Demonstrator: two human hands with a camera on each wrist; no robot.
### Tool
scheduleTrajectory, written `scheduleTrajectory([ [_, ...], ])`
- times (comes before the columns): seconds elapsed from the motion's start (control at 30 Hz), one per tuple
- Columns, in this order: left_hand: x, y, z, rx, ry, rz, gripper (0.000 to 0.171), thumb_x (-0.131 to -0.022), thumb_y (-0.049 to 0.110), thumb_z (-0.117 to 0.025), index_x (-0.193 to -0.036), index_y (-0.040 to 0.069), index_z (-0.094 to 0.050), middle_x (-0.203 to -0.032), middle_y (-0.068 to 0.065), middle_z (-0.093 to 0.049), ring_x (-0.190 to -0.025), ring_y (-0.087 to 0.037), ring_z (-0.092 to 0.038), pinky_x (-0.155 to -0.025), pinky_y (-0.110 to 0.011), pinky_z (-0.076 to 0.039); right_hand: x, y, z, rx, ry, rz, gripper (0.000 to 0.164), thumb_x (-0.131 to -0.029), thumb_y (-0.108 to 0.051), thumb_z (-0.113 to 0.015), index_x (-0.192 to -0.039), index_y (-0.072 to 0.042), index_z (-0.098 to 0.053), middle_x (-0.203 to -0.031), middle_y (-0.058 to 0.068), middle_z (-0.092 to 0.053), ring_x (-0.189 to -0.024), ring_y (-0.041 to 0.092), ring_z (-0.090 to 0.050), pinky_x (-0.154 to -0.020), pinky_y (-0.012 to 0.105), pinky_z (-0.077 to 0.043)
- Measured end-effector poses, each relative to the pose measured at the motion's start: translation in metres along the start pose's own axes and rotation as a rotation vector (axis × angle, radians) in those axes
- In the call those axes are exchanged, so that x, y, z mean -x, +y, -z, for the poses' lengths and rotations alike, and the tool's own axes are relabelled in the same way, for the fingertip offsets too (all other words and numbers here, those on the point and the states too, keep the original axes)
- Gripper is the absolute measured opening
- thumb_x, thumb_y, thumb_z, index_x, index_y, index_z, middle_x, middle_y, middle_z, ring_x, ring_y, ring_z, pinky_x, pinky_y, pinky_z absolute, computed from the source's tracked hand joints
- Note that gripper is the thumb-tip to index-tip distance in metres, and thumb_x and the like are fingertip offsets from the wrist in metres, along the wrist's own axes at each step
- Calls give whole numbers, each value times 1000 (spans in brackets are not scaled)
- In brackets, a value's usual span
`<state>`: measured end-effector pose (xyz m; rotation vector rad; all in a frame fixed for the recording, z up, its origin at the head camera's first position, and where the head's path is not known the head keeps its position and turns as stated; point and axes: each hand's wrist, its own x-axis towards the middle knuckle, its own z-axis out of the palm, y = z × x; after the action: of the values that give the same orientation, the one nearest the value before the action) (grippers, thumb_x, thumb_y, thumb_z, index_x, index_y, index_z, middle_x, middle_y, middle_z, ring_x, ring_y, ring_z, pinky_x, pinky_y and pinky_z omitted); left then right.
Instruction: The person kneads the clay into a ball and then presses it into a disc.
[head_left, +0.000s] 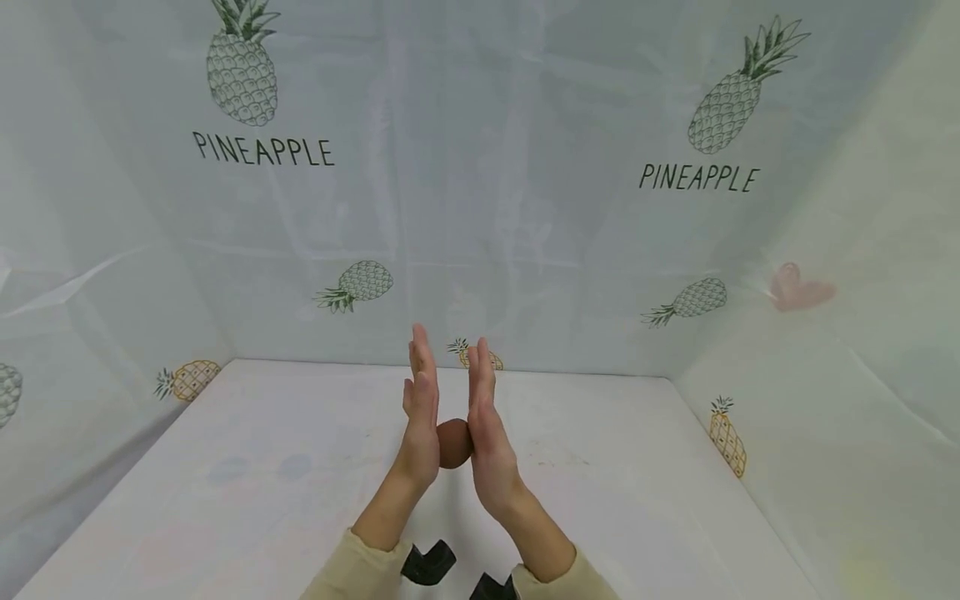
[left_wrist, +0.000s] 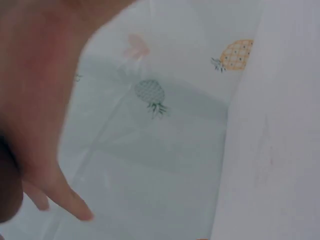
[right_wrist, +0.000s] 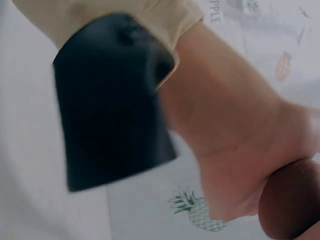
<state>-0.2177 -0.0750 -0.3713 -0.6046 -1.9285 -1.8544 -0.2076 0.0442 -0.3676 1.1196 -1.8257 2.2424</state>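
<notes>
A smooth brown ball (head_left: 453, 443) is held up between two facing palms, above the white tabletop. My left hand (head_left: 421, 429) presses it from the left, fingers straight and pointing up and away. From the other side my right hand (head_left: 491, 446) presses with its palm, fingers likewise straight. In the right wrist view the brown ball (right_wrist: 291, 202) shows at the lower right against a palm. Only a dark part of the brown ball (left_wrist: 9, 187) appears at the left edge of the left wrist view, beside a blurred hand. What the ball is made of, I cannot tell.
A white tabletop (head_left: 300, 533) spreads under the hands, with faint stains. Pale sheeting (head_left: 465, 192) printed with pineapples stands behind it and at both sides. Black wrist mounts (head_left: 429, 563) sit at the beige sleeves (head_left: 356, 571).
</notes>
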Motion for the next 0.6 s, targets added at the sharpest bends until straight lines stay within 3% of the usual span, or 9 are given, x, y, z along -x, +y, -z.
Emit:
scheduleTrajectory([
  [0.17,0,-7,-4,-64,-2,27,65,-111,54,-6,-168,34,16,-175,11,23,-160,-15,28,-118,-65,25,1,-9,1,32,14,68,63,-112,-37,-11,-170,-35,12,-178,-5,12,-163,20,17,-119,72,19],
  [0.33,5,-8,-17,-73,-45,40,67,-111,54,-9,-168,31,16,-176,10,21,-160,-16,27,-118,-64,25,-1,-17,8,51,56,117,63,-112,-39,-11,-171,-32,12,-178,-4,11,-164,20,16,-120,69,20],
  [0.6,15,-4,-36,-72,-91,0,63,-113,44,-11,-170,29,12,-176,14,15,-162,-15,20,-119,-65,20,-4,-24,27,30,112,112,63,-112,-44,-9,-170,-35,13,-178,-10,9,-163,14,13,-125,58,18],
])
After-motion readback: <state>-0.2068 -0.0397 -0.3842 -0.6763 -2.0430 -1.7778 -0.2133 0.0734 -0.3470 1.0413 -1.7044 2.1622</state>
